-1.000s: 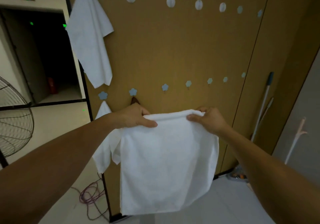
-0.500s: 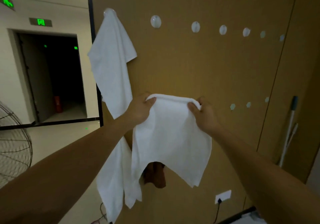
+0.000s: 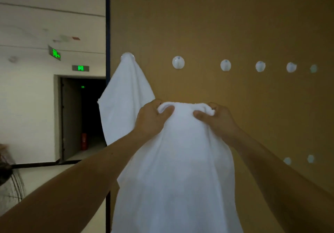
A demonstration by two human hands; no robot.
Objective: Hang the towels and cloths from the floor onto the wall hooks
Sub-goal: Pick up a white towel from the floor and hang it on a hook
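Both hands (image 3: 184,119) grip a white towel (image 3: 177,169); green exit signs (image 3: 80,68) look too blurred to read.

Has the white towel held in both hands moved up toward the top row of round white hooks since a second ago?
Yes. The held white towel rose toward the second round white hook, its top edge now just below it.

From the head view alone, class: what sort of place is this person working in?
Probably a corridor of a public or office building: green lit exit signs over a dark doorway, and a brown panelled wall with round white hooks.
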